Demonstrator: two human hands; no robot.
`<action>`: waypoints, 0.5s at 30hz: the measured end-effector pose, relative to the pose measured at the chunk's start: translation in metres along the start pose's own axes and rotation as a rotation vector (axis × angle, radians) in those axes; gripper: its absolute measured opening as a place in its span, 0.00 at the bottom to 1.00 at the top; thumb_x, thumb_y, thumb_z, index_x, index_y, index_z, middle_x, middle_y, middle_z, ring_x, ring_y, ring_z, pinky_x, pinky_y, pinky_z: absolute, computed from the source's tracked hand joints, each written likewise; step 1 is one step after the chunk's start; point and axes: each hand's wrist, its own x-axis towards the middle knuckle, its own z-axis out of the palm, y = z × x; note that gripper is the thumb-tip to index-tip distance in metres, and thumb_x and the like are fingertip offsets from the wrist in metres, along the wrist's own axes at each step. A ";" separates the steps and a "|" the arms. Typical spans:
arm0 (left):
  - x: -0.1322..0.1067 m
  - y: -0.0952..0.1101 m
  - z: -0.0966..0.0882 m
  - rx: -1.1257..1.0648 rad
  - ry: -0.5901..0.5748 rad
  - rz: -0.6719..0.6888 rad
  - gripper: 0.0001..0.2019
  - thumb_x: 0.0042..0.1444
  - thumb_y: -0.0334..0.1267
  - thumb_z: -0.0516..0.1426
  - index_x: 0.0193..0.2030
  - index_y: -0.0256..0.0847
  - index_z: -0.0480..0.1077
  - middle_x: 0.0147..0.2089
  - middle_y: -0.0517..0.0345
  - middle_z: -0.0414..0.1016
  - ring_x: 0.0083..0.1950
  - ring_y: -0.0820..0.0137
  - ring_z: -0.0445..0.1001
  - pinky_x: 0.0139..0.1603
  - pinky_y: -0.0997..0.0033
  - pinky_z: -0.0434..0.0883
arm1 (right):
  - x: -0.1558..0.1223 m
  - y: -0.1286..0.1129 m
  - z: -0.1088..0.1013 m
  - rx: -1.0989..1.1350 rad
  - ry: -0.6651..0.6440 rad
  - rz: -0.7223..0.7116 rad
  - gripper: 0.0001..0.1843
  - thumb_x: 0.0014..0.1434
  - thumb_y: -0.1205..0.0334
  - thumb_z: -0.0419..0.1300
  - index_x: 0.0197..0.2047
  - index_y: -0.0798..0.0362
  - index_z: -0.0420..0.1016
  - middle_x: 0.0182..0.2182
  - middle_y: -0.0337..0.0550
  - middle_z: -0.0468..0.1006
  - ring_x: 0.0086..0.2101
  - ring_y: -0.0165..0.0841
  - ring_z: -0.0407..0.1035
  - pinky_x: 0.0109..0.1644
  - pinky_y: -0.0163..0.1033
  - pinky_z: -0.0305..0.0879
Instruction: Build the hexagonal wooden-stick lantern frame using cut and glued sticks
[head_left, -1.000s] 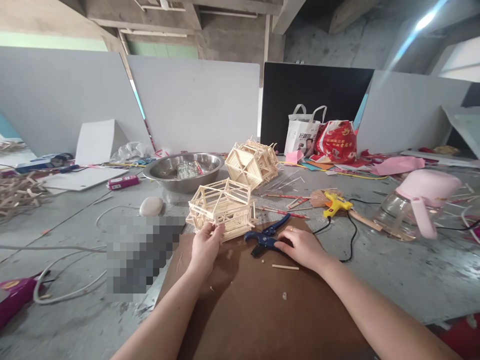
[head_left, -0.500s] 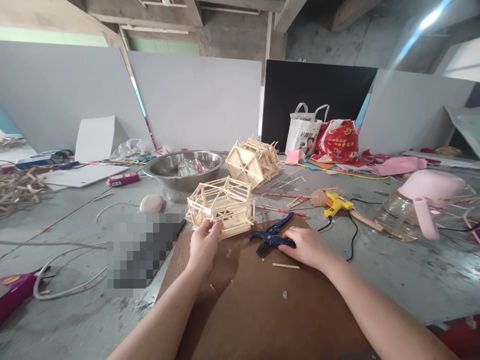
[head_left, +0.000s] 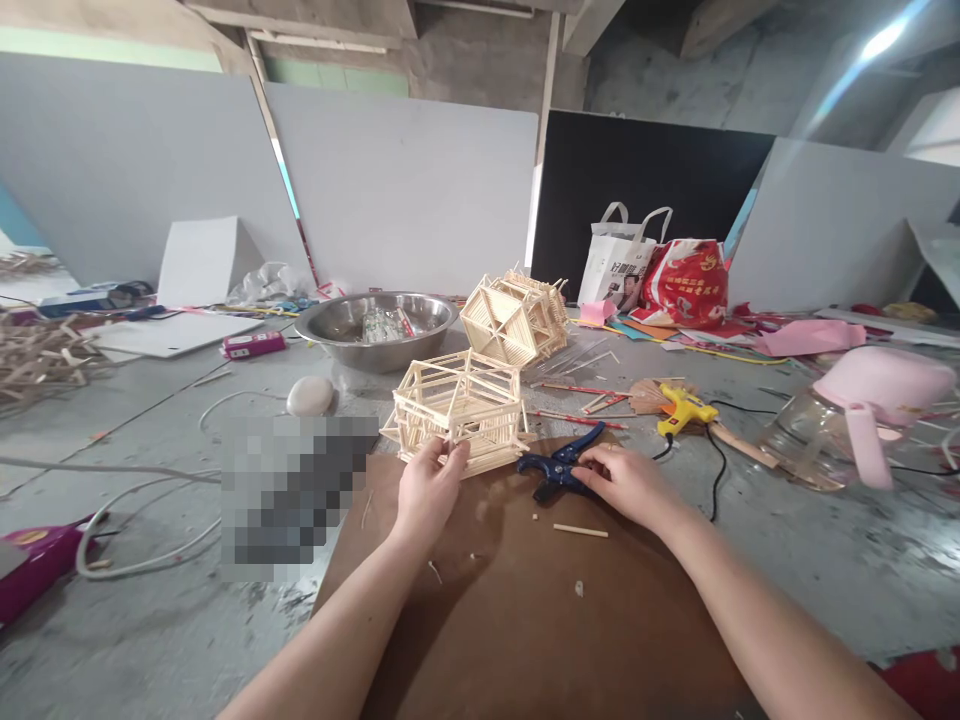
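My left hand [head_left: 430,488] pinches the near lower edge of a hexagonal frame [head_left: 459,405] built from thin wooden sticks. Its fingertips partly cover that edge. On the brown board lies a blue hand cutter [head_left: 556,468] with its handles spread apart. My right hand [head_left: 628,482] has its fingers closed around one of those handles. A short loose stick [head_left: 580,530] rests on the board just below the cutter. Behind the frame stands a second, tilted stick structure [head_left: 514,318].
A steel basin [head_left: 330,335] sits behind the frame. To the right are a yellow glue gun [head_left: 684,408] with a black cord and a pink-lidded clear jug [head_left: 862,410]. A blurred dark flat object [head_left: 296,495] and white cables lie left. Bags [head_left: 686,285] stand at the back.
The frame has turned slightly in my left hand. My right hand has curled further around the cutter's handle. The whole view has shifted a little.
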 end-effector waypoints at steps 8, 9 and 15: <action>0.002 -0.002 0.000 -0.016 0.013 -0.023 0.11 0.42 0.45 0.52 0.19 0.41 0.60 0.14 0.67 0.58 0.19 0.75 0.60 0.21 0.77 0.55 | 0.001 0.003 0.005 0.046 0.010 -0.025 0.16 0.54 0.51 0.48 0.34 0.50 0.72 0.31 0.42 0.76 0.32 0.34 0.69 0.36 0.37 0.60; 0.003 -0.003 0.000 -0.020 0.015 -0.028 0.11 0.42 0.45 0.52 0.19 0.41 0.60 0.14 0.67 0.59 0.19 0.75 0.60 0.21 0.77 0.55 | 0.001 0.002 0.005 0.054 0.015 -0.027 0.16 0.54 0.51 0.48 0.34 0.50 0.72 0.31 0.41 0.76 0.33 0.34 0.69 0.37 0.37 0.60; 0.006 -0.004 0.000 0.002 0.034 -0.079 0.10 0.42 0.45 0.52 0.18 0.41 0.61 0.15 0.65 0.61 0.19 0.73 0.61 0.21 0.76 0.55 | 0.001 0.002 0.006 0.094 0.105 -0.011 0.13 0.55 0.56 0.49 0.32 0.50 0.73 0.31 0.40 0.76 0.33 0.34 0.69 0.36 0.37 0.60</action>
